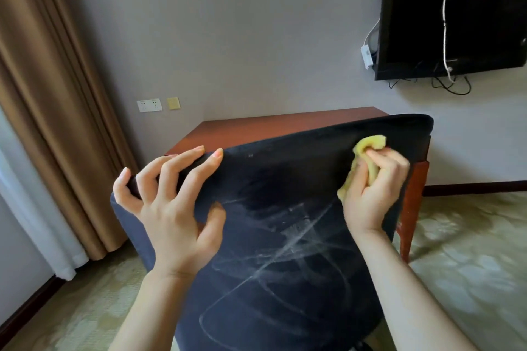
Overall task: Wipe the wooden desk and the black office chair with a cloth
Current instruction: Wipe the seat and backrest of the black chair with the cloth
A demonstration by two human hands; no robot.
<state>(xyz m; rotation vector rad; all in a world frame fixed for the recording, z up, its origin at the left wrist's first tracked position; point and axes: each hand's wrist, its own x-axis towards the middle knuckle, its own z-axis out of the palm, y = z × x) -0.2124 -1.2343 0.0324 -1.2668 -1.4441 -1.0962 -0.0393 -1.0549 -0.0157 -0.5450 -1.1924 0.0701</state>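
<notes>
Head view, wiping of the chair back under way. At far left hang the brown pleated curtains (48, 94), with a white and yellow wall socket panel (157, 104) beside them on the grey wall. The left hand (171, 202) is spread on the upper left corner of the black fabric-backed office chair (285, 236): its fingertips hook over the top edge and the thumb presses the back face, steadying the chair; the fingers are curved round the edge rather than straight. The middle of the chair back carries pale, crossing arc-shaped streaks, which read as wipe marks or smeared dust, so this face appears partly worked but not clean. The upper band near the top edge looks darker and more even. Toward the right, the right hand (373, 179) clutches a bunched yellow cloth (368, 151), its fingers curled round it, and presses it on the upper right part of the chair back. Behind the chair stands the reddish-brown wooden desk (256, 128); its visible top is bare and glossy, but whether it has been wiped cannot be told. At far right a black wall-mounted screen (450, 17) hangs with white cables. Judged remaining: the streaked centre and lower back, and the chair's seat, which is hidden.
</notes>
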